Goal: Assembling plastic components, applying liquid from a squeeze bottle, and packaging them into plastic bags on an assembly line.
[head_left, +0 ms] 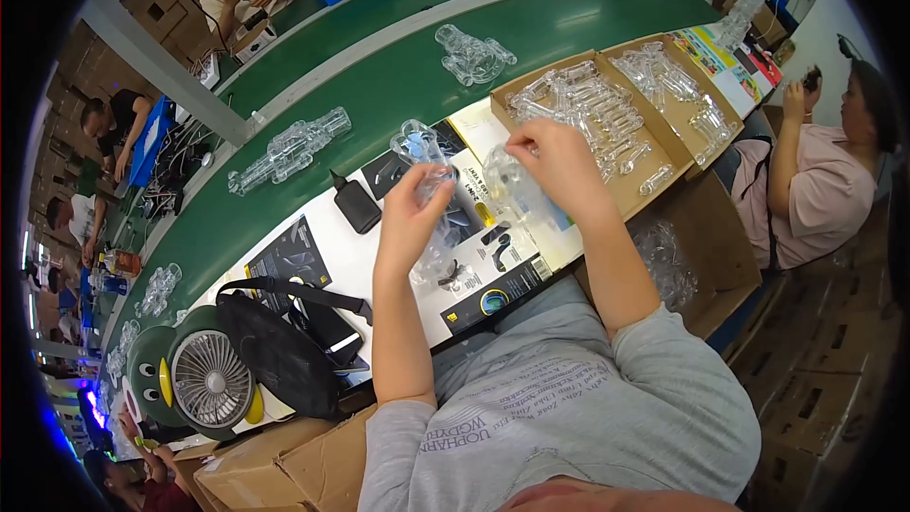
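My left hand (pixel 417 213) is closed, thumb and fingers curled round a clear plastic part, most of it hidden by the hand. Just beyond its fingertips lies another clear plastic piece (pixel 415 140) with a bluish spot. To the right, my right hand (pixel 559 166) pinches the upper edge of a clear, rounded plastic piece (pixel 514 192); its exact shape is hard to make out. Both hands are over printed cardboard sheets (pixel 498 261) on the worktop. Beside my right hand, an open cardboard tray (pixel 654 192) holds several small clear plastic parts (pixel 616 123).
Clear plastic assemblies (pixel 294 152) stand along the green conveyor belt (pixel 379 81). At left are a penguin-shaped fan (pixel 216 381), a black bag (pixel 280 351) and a phone (pixel 327 330). A black pouch (pixel 356 205) lies nearer. A cardboard box (pixel 711 294) is at my right; a person (pixel 815 171) sits beyond it.
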Demonstrator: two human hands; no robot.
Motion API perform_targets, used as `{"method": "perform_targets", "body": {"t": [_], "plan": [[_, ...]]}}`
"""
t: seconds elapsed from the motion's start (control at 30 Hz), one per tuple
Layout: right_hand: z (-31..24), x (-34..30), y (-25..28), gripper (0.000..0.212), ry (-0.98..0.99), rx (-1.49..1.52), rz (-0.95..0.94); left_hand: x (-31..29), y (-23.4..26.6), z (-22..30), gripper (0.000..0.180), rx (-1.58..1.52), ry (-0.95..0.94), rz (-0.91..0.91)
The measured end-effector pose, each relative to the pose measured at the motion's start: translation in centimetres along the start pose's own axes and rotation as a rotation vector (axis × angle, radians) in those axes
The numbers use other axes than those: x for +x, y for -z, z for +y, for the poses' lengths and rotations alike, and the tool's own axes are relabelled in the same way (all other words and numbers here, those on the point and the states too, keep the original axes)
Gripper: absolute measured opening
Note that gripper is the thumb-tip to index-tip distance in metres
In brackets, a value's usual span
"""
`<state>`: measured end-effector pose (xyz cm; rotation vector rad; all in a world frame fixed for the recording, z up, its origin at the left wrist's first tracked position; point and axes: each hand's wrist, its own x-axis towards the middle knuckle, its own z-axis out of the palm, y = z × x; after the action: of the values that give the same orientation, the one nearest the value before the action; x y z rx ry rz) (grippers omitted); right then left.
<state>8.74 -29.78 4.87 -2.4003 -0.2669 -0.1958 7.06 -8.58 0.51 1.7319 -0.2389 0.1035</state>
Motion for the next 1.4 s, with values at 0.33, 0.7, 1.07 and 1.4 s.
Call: {"method": "perform_targets", "body": {"t": [0.33,0.7,1.07,1.4], "plan": [[-1.5,0.6,1.9,0.01,0.351,-0.011,0.405,0.3,-0.5,-0.3,0.016,-0.013,0.051,-0.008],[-3.4,-4.4,5.1,0.021,0.386,1.15,0.436,-3.1,-0.4,4.9,0.005,-0.384,-0.214,0.094],[-2.9,-5.3,4.6,0.028,0.528,0.332,-0.095,-2.8,-6.7,8.2,0.026,-0.571,-0.719,0.106],[11.0,-9.3,14.2,0.024,-0.004,0.419,1.239,0.9,-6.2,1.1,0.063,0.329,-0.199,-0.057]]}}
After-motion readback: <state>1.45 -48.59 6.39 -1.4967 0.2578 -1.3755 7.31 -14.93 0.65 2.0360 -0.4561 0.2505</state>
